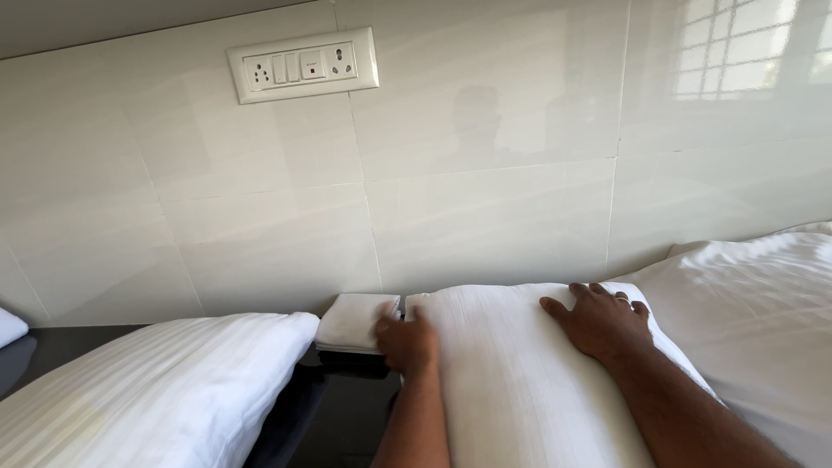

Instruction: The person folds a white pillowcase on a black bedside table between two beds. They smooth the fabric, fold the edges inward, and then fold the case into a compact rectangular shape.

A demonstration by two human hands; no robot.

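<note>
We see a white pillow (520,381) with a fine striped weave lying in the middle of the view, its far end close to the tiled wall (485,173). Both hands rest on it. The right hand (602,322) lies flat on the pillow's upper right part, palm down and fingers spread toward the wall, grasping nothing; a ring shows on one finger. The left hand (406,340) sits at the pillow's upper left edge with its fingers curled; we cannot tell whether it grips the edge or only presses against it. Just beside the left hand, touching the base of the wall, lies a small folded white cloth (355,322). It rests on a dark surface (347,416), which runs as a gap between the pillow and a second white striped pillow (156,390) at lower left. To the right of the central pillow we see rumpled white bedding (763,312). High on the wall sits a white switch and socket plate (303,65). The glossy tiles show a dim reflection of a person and, at upper right, a bright window grid (737,43).
</note>
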